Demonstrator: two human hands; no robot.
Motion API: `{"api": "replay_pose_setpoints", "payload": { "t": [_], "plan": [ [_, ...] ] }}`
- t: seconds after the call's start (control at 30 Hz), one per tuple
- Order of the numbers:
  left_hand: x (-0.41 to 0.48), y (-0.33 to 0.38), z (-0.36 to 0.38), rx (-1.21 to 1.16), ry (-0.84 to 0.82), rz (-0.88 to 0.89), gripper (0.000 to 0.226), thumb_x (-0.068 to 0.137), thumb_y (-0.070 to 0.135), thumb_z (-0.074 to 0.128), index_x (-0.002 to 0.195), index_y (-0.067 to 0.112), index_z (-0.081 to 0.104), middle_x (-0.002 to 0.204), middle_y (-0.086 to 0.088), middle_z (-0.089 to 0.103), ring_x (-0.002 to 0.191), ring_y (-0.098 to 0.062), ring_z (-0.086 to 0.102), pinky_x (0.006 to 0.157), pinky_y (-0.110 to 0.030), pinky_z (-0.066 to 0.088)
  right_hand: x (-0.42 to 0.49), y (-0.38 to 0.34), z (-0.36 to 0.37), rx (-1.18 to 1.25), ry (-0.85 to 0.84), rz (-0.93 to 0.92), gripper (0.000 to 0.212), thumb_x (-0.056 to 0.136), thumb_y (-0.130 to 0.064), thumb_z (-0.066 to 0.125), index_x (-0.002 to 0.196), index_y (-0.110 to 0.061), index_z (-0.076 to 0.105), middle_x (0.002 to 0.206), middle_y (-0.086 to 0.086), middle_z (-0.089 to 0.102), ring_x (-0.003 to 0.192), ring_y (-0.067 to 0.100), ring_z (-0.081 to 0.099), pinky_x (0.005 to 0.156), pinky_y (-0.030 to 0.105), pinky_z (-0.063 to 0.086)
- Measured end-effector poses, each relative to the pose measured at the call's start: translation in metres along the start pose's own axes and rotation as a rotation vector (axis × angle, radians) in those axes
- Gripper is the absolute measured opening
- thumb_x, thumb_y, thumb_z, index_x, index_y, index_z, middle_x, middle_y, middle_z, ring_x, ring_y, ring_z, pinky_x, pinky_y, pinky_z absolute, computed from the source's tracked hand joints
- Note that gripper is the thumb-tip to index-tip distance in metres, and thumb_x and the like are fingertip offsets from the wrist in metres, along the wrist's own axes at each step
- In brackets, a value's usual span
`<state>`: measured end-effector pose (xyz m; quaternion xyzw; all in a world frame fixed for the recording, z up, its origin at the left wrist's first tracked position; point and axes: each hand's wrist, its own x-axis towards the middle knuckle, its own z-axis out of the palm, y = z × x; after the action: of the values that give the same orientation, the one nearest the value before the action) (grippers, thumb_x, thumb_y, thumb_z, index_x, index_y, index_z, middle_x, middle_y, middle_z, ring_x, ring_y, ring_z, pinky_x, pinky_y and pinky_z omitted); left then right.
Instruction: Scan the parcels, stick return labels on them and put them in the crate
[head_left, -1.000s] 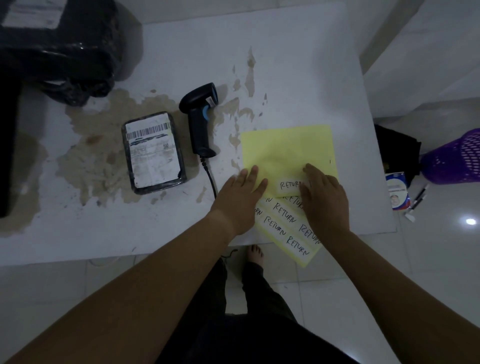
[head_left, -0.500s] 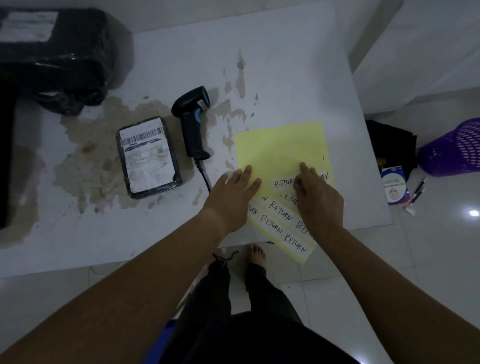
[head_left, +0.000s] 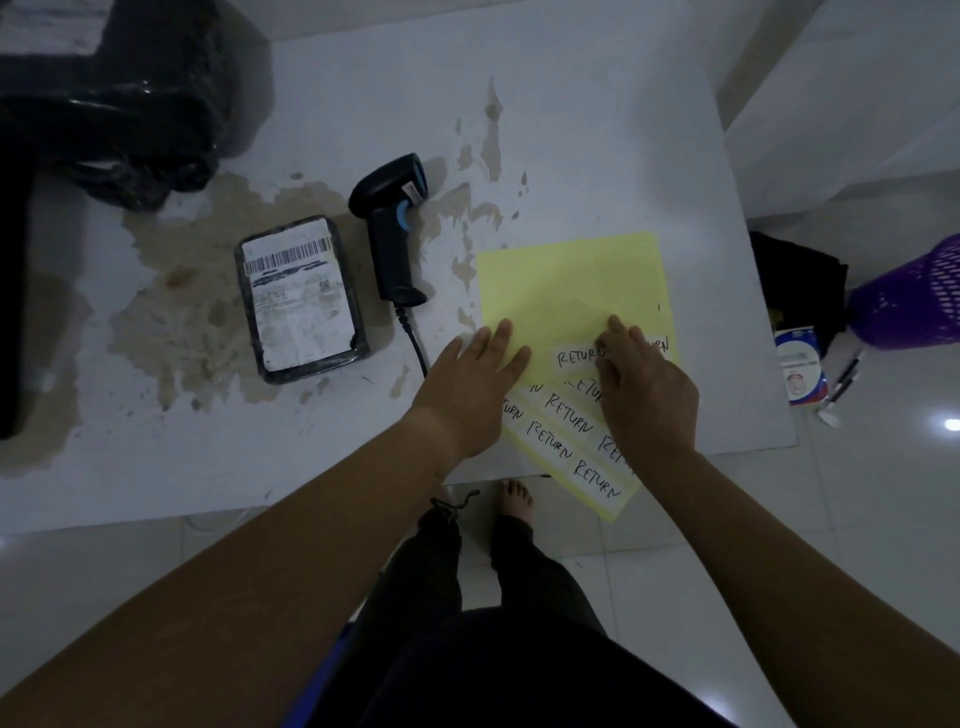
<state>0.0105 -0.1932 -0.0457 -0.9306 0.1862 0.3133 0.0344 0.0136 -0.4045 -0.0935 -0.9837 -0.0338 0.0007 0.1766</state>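
Note:
A small black-wrapped parcel (head_left: 301, 299) with a white barcode label lies on the white table (head_left: 597, 130), left of a black handheld scanner (head_left: 392, 244). A yellow sheet (head_left: 566, 280) carrying several white "RETURN" labels lies at the table's front right and overhangs the edge. My left hand (head_left: 472, 384) lies flat on the sheet's left edge and presses it down. My right hand (head_left: 649, 400) has its fingertips curled on the right end of the top return label (head_left: 576, 358), which sits askew from the others.
A large black-wrapped parcel (head_left: 130, 93) fills the table's back left corner, and a dark upright object (head_left: 13, 291) runs along the left edge. Brown stains surround the small parcel. On the floor to the right are a purple mesh basket (head_left: 914, 296), a black bag (head_left: 795, 280), a small box (head_left: 797, 369) and markers (head_left: 844, 379).
My right hand's fingertips have crept a little up and left along the top label. My left hand stays flat on the sheet. The parcel and scanner have not moved.

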Motion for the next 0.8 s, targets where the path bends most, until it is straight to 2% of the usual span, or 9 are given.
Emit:
{"api": "replay_pose_setpoints", "payload": {
  "t": [0.1, 0.17, 0.23, 0.33, 0.43, 0.53, 0.63, 0.7, 0.8],
  "plan": [
    [-0.001, 0.0, -0.001, -0.005, -0.003, -0.002, 0.07, 0.106, 0.024, 0.035, 0.161, 0.023, -0.007, 0.167, -0.011, -0.021, 0.156, -0.031, -0.007, 0.126, -0.045, 0.001, 0.004, -0.006, -0.007, -0.009, -0.027, 0.038, 0.028, 0.099, -0.024, 0.055, 0.125, -0.018, 0.06, 0.132, 0.011, 0.065, 0.1, 0.03, 0.072, 0.071, 0.04, 0.058],
    [-0.001, -0.001, -0.002, -0.012, 0.002, 0.003, 0.069, 0.106, 0.024, 0.034, 0.161, 0.024, -0.007, 0.167, -0.01, -0.022, 0.156, -0.029, -0.007, 0.125, -0.045, 0.0, 0.006, -0.009, -0.013, -0.027, -0.026, -0.034, 0.017, 0.092, -0.017, 0.065, 0.109, -0.015, 0.063, 0.138, 0.008, 0.061, 0.093, 0.029, 0.073, 0.069, 0.039, 0.058],
    [-0.001, -0.004, -0.004, -0.006, 0.015, 0.015, 0.068, 0.106, 0.022, 0.034, 0.161, 0.026, -0.007, 0.167, -0.009, -0.021, 0.156, -0.028, -0.007, 0.125, -0.044, -0.001, 0.01, -0.007, -0.016, -0.023, -0.057, -0.205, 0.018, 0.085, -0.011, 0.072, 0.1, -0.015, 0.063, 0.144, 0.006, 0.056, 0.097, 0.028, 0.071, 0.078, 0.041, 0.057],
    [0.0, -0.016, -0.005, 0.033, 0.032, 0.075, 0.067, 0.107, 0.02, 0.032, 0.161, 0.028, -0.006, 0.167, -0.007, -0.02, 0.156, -0.025, -0.006, 0.124, -0.044, -0.002, 0.026, 0.002, -0.013, -0.002, -0.175, -0.476, 0.025, 0.087, -0.009, 0.069, 0.111, -0.016, 0.067, 0.145, 0.005, 0.055, 0.125, 0.029, 0.058, 0.098, 0.047, 0.049],
    [0.004, -0.032, -0.007, 0.06, 0.076, 0.129, 0.066, 0.106, 0.02, 0.033, 0.161, 0.03, -0.003, 0.168, -0.004, -0.018, 0.157, -0.023, -0.005, 0.124, -0.042, -0.005, 0.05, 0.004, -0.008, -0.007, -0.238, -0.591, 0.023, 0.09, -0.015, 0.064, 0.113, -0.019, 0.068, 0.144, 0.0, 0.056, 0.128, 0.029, 0.051, 0.098, 0.046, 0.047],
    [0.007, -0.041, -0.002, 0.025, 0.1, 0.155, 0.064, 0.107, 0.022, 0.031, 0.162, 0.029, -0.001, 0.168, -0.004, -0.017, 0.157, -0.023, -0.006, 0.124, -0.041, -0.004, 0.056, 0.008, 0.001, 0.012, -0.177, -0.63, 0.023, 0.091, -0.019, 0.058, 0.113, -0.019, 0.067, 0.141, 0.001, 0.056, 0.123, 0.03, 0.051, 0.095, 0.043, 0.041],
    [0.007, -0.038, 0.011, -0.03, 0.088, 0.15, 0.064, 0.104, 0.047, 0.013, 0.16, 0.027, -0.01, 0.166, -0.005, -0.025, 0.155, -0.024, -0.018, 0.126, -0.044, -0.006, 0.047, 0.012, 0.011, 0.064, -0.111, -0.615, 0.027, 0.09, -0.016, 0.059, 0.116, -0.019, 0.067, 0.144, 0.002, 0.054, 0.125, 0.032, 0.048, 0.097, 0.043, 0.036],
    [0.008, -0.031, 0.016, -0.054, 0.049, 0.107, 0.081, 0.087, 0.065, -0.01, 0.158, 0.025, -0.018, 0.163, -0.006, -0.032, 0.151, -0.025, -0.028, 0.124, -0.048, -0.012, 0.045, 0.011, 0.013, 0.06, -0.107, -0.62, 0.028, 0.089, -0.015, 0.06, 0.116, -0.02, 0.066, 0.146, 0.001, 0.053, 0.127, 0.032, 0.047, 0.097, 0.044, 0.035],
    [0.011, -0.019, 0.019, -0.031, -0.019, 0.046, 0.104, 0.07, 0.079, -0.016, 0.156, 0.022, -0.026, 0.159, -0.008, -0.04, 0.147, -0.028, -0.036, 0.121, -0.055, -0.014, 0.045, 0.011, 0.013, 0.052, -0.1, -0.637, 0.027, 0.088, -0.015, 0.061, 0.114, -0.02, 0.065, 0.146, -0.003, 0.053, 0.127, 0.033, 0.047, 0.096, 0.046, 0.035]
  ]
}}
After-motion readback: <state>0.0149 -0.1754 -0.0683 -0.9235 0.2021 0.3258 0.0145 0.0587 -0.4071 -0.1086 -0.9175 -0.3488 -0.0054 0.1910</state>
